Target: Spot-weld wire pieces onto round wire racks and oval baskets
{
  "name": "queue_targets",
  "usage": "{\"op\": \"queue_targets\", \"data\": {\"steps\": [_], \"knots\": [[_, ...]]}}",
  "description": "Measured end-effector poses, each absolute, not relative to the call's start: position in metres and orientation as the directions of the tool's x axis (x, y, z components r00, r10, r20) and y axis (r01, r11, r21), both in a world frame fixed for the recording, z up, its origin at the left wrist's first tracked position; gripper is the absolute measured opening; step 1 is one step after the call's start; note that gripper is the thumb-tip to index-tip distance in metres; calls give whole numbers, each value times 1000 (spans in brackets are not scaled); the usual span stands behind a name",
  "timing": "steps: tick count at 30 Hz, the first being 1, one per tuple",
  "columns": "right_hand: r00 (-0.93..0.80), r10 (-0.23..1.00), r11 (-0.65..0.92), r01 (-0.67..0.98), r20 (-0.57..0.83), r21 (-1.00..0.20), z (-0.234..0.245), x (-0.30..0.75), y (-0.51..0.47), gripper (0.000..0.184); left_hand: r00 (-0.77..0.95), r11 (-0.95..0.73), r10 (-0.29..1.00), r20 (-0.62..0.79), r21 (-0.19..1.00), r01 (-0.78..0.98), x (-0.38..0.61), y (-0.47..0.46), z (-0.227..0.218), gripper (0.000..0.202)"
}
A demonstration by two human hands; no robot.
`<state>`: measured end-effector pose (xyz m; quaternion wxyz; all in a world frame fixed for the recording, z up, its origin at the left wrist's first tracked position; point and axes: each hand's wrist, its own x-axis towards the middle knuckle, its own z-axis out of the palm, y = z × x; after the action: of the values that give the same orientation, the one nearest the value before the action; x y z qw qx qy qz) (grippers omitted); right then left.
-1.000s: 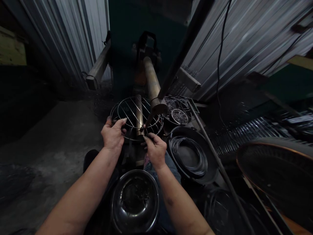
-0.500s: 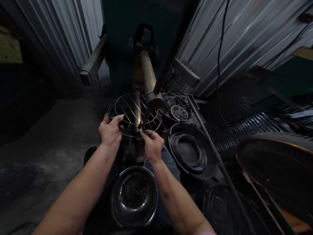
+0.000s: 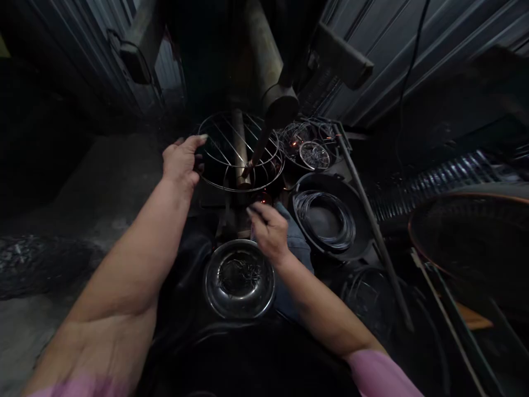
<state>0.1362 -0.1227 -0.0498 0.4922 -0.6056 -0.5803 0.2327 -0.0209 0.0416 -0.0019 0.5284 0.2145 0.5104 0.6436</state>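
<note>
My left hand (image 3: 179,160) grips the left rim of a round wire rack (image 3: 264,183), which has two rings and parallel cross wires. The rack sits around the lower metal arm (image 3: 240,138) of a welding machine, under the thick upper arm (image 3: 264,55). A slanted rod from the upper arm meets the rack near the lower arm's end. My right hand (image 3: 270,229) is apart from the rack, its fingers pinched together just above a shiny metal bowl (image 3: 215,298) with short wire pieces in it. What the fingers hold, if anything, cannot be made out.
To the right, a dark pan (image 3: 366,237) holds a coil of wire (image 3: 303,212). Behind it lie more wire parts (image 3: 314,155). A long metal bar (image 3: 372,215) runs along that side, with a large round basket-like thing (image 3: 475,248) beyond. Orange sparks glow near the rack.
My right hand has left the rack and come down toward the bowl. My left hand still holds the rim. Orange sparks have appeared, and the view has tilted downward.
</note>
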Motion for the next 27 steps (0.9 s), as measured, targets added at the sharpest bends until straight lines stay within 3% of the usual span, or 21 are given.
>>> {"op": "queue_targets", "data": {"steps": [3, 5, 7, 11, 16, 18, 20, 22, 24, 27], "knots": [[-151, 987, 76, 757, -61, -649, -65, 128, -151, 20, -242, 177, 919, -310, 875, -451, -27, 47, -4, 34], [-258, 916, 105, 892, -305, -439, -79, 116, -166, 28, -255, 167, 915, -313, 868, -468, -29, 40, -3, 33], [-300, 839, 174, 938, -454, -298, -91, 103, -177, 33, -293, 132, 907, -303, 865, -485, -29, 27, -3, 32], [-363, 755, 244, 929, -546, -280, -100, 89, -187, 27, -348, 88, 889, -298, 857, -508, -28, 4, 2, 35], [-395, 761, 219, 903, -515, -370, -76, 110, -177, 29, -370, 67, 872, -321, 827, -558, -27, -4, 7, 41], [-432, 799, 144, 813, -418, -565, -61, 124, -167, 27, -375, 53, 873, -312, 825, -563, -28, -6, 7, 42], [-385, 896, 55, 589, -220, -806, -44, 134, -154, 21, -374, 31, 882, -289, 825, -565, -27, -9, 6, 41], [-181, 983, 47, 316, -12, -948, -27, 139, -139, 13, -376, 7, 886, -270, 820, -572, -24, -13, 4, 41], [85, 989, 113, 122, 124, -986, -15, 137, -121, 14, -373, -13, 893, -252, 814, -581, -21, -18, 1, 41], [331, 924, 186, 53, 193, -981, -11, 131, -96, 19, -350, -6, 903, -250, 806, -591, -17, -24, 0, 41]]}}
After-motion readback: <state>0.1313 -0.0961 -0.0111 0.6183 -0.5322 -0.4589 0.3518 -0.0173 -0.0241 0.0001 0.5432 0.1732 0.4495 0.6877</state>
